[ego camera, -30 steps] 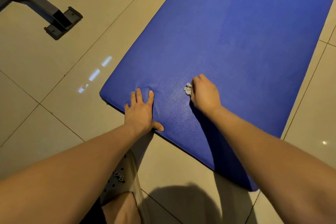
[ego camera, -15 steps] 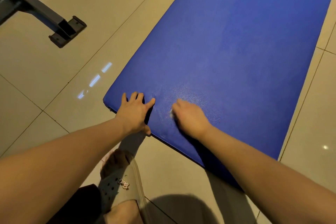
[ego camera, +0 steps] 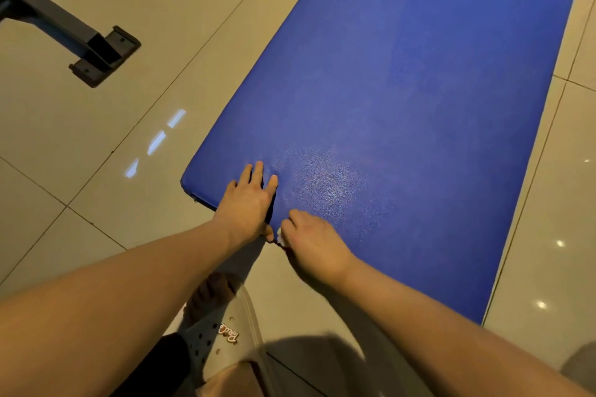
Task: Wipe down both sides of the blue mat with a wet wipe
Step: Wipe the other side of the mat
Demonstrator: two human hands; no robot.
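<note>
Blue mat [ego camera: 403,90] on tiles [ego camera: 96,177], left hand [ego camera: 246,206] flat on it, right hand [ego camera: 311,243] curled round white wipe [ego camera: 280,233], metal foot [ego camera: 103,55] well apart

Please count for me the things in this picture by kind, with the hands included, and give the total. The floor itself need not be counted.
hands: 2 (left hand, right hand)
blue mat: 1
wet wipe: 1, white, mostly hidden in the right hand
sandal: 1
metal frame foot: 1
Total: 6
</note>
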